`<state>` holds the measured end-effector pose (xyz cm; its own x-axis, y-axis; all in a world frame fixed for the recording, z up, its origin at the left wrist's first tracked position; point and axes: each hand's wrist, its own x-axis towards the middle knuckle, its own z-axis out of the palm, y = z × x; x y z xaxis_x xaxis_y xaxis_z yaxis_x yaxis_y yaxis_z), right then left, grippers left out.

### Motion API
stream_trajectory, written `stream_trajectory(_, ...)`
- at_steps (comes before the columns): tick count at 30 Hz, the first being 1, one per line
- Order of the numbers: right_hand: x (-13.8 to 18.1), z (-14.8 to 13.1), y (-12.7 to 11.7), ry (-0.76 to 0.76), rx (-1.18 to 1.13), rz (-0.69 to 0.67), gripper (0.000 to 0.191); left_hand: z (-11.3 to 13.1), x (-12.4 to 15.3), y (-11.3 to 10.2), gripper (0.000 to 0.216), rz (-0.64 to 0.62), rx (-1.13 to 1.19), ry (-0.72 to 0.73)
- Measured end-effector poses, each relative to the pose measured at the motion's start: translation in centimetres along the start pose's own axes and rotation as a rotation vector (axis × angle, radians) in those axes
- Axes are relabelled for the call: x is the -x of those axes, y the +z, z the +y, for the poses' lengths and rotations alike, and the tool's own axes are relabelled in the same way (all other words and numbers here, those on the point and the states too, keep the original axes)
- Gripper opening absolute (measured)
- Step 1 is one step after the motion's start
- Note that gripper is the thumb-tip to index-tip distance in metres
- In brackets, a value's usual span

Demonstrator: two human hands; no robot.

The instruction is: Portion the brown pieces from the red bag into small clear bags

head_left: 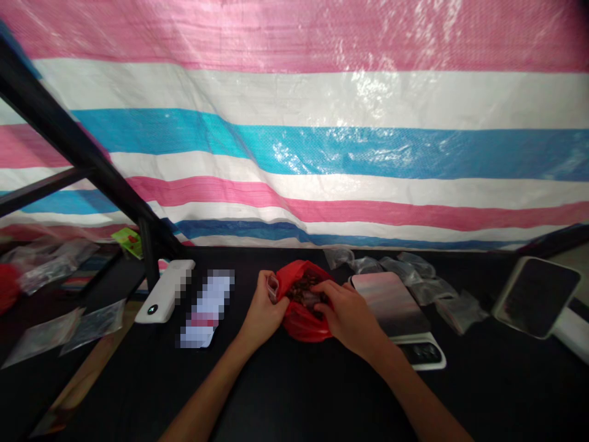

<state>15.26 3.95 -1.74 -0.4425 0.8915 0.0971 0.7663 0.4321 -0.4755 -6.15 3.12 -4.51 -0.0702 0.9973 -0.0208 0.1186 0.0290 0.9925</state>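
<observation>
An opened red plastic bag (313, 331) sits on the black table in front of me, full of small glossy brown pieces (301, 287) whose kind I cannot make out. At its left rim, my left hand (267, 310) is closed around a small clear plastic bag (273, 286), with the thumb against the red bag. My right hand (347, 310) reaches in from the right, its thumb and fingers curled on the brown pieces. Right beside that hand lies a flat digital scale (391, 304) with a dark display at its front.
Several small clear bags (427, 285) lie behind the scale. A dark-screened device (538, 298) stands far right. To the left are a lit phone (207, 310) and a white power bank (165, 291). Flat clear bags (94, 325) lie beyond a black frame bar (110, 184). Striped sheeting (294, 147) hangs behind.
</observation>
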Motion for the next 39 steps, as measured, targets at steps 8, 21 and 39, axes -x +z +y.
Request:
stream_trajectory(8,0.5,-1.1,0.8,-0.052,0.172,-0.004,0.038,-0.6,-0.2,-0.6,0.037,-0.07,-0.073,-0.005)
stream_trajectory(21,0.3,-1.8,1.6,0.006,0.022,0.048,0.037,-0.3,-0.1,0.2,0.034,-0.138,0.131,-0.027)
stream_trajectory(39,0.3,-1.4,0.2,-0.165,-0.257,0.235,0.039,0.4,0.6,-0.5,0.013,-0.008,-0.664,0.302)
